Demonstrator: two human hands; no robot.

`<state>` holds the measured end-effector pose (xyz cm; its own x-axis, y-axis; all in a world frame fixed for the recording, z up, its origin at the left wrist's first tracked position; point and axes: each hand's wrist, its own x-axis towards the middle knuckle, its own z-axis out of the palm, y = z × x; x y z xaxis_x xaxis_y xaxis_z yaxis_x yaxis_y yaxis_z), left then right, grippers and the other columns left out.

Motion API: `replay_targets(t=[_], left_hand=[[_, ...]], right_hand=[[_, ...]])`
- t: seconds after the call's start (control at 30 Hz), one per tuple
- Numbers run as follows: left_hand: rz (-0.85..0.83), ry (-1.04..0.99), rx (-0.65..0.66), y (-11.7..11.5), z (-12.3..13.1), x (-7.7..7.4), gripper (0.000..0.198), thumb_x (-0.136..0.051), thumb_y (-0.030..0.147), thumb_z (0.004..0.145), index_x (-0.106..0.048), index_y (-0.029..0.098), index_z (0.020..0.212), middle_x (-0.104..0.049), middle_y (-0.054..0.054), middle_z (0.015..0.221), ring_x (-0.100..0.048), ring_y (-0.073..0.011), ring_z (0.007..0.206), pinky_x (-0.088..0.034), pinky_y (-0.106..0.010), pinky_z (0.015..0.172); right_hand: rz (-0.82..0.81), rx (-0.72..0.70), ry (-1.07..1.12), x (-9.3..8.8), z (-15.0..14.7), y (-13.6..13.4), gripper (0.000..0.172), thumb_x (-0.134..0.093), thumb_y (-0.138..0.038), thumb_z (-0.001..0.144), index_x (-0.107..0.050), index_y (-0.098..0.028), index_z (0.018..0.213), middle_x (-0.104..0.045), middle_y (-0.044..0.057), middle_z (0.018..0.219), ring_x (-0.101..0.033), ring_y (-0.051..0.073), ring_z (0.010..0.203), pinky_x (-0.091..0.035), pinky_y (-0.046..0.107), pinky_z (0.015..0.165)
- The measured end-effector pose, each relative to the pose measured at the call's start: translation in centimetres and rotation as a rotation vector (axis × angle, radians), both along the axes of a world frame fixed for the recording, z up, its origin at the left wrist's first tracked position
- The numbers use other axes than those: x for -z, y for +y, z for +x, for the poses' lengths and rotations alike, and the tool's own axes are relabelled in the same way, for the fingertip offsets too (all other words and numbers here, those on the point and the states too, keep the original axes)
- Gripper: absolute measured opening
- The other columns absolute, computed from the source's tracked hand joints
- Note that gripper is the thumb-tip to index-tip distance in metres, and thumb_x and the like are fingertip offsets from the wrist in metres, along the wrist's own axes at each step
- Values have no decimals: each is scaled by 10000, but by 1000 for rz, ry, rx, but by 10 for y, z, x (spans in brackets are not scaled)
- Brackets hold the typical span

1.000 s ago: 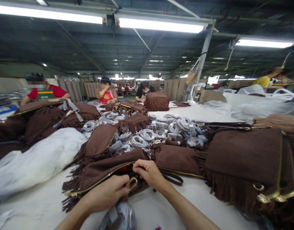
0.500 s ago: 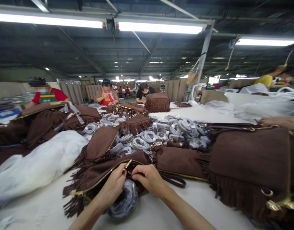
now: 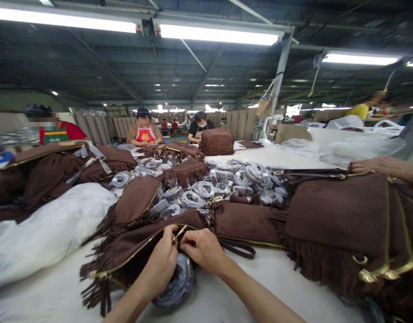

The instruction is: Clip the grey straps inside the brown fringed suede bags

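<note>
My left hand [image 3: 166, 253] is closed with thumb and fingers around a gold metal clasp [image 3: 180, 233] at the mouth of a brown fringed bag [image 3: 142, 233]. The bag's gold zipper is open. Close beside it, my right hand [image 3: 202, 251] pinches with bent fingers; what lies between its fingertips is hidden. Below both hands hangs or rests a plastic-wrapped coiled strap [image 3: 177, 282], partly covered by my left wrist; whether it is joined to the clasp I cannot tell.
Wrapped strap coils [image 3: 196, 197] heap mid-table among brown bags [image 3: 246, 224]. A larger fringed bag [image 3: 337, 215] stands at right, another person's hand [image 3: 388, 168] at its top. White plastic wrapping [image 3: 58, 224] lies left. Several people sit across the table.
My view has turned slightly right, so the surroundings sit further left. My hands have come a little closer together at the clasp. The large bag's zippered edges at right show more.
</note>
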<state>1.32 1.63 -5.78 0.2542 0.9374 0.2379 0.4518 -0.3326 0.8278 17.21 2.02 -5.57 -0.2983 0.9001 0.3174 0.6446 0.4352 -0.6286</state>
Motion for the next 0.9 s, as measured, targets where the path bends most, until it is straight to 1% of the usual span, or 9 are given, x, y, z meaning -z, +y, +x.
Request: replay_targets(t=[0.07, 0.17, 0.23, 0.3, 0.4, 0.57, 0.7, 0.8, 0.9], left_hand=[[28, 15, 2, -1, 1, 2, 331, -381, 170, 830, -479, 155, 1146, -631, -134, 1142, -592, -247, 1074, -430, -384, 975], [56, 3, -15, -3, 4, 3, 288, -441, 226, 836, -488, 177, 1116, -652, -102, 1056, -611, -253, 1015, -452, -381, 926], [39, -47, -34, -4, 4, 4, 228, -450, 311, 857, -512, 187, 1038, -660, -68, 940, -626, -242, 907, -477, -357, 845], [14, -99, -55, -3, 3, 4, 222, -421, 375, 869, -535, 194, 931, -644, -39, 827, -616, -222, 796, -479, -321, 752], [15, -105, -80, 2, 1, 6, 238, -412, 392, 865, -545, 203, 811, -615, -15, 750, -585, -200, 729, -452, -286, 696], [109, 17, -85, 5, -1, 9, 265, -399, 375, 895, -523, 216, 723, -545, 24, 661, -529, -164, 655, -403, -246, 636], [261, 195, -103, 4, -5, 2, 275, -376, 328, 899, -521, 217, 694, -544, 15, 649, -520, -162, 615, -375, -261, 623], [313, 198, -128, 4, -9, -7, 265, -404, 318, 880, -536, 211, 677, -555, -1, 666, -515, -166, 622, -380, -269, 622], [169, 1, -92, 4, -9, -11, 247, -468, 361, 862, -566, 200, 702, -525, 23, 598, -494, -146, 574, -377, -241, 566]], right_hand=[[-2, 5, 28, 1, 0, 1, 195, -594, -137, 783, -759, -240, 799, -751, -22, 735, -647, 134, 656, -394, 196, 612], [-13, -24, 169, 5, 0, 6, 185, -595, -123, 765, -752, -221, 775, -739, -28, 717, -636, 132, 652, -400, 192, 606], [-28, -58, 282, 9, 0, 9, 167, -603, -118, 755, -745, -206, 745, -733, -30, 715, -637, 130, 662, -414, 190, 623], [-51, -85, 353, 12, 1, 12, 149, -612, -119, 747, -737, -195, 718, -727, -29, 706, -640, 130, 668, -424, 189, 634], [-67, -69, 361, 15, 2, 12, 132, -624, -119, 735, -729, -192, 704, -716, -30, 679, -637, 129, 648, -417, 193, 611], [-33, -70, 329, 14, 2, 11, 118, -633, -126, 751, -711, -203, 708, -691, -44, 665, -618, 122, 644, -405, 198, 608], [-27, -96, 397, 16, 3, 12, 102, -609, -129, 771, -674, -201, 737, -666, -47, 664, -593, 103, 586, -420, 201, 591], [-176, -86, 581, 17, 4, 14, 58, -623, -232, 796, -625, -187, 758, -632, -46, 599, -574, 99, 491, -452, 208, 527], [-369, -167, 800, 12, 9, 15, 286, -716, -430, 752, -592, -174, 776, -655, -16, 626, -624, 125, 534, -518, 243, 548]])
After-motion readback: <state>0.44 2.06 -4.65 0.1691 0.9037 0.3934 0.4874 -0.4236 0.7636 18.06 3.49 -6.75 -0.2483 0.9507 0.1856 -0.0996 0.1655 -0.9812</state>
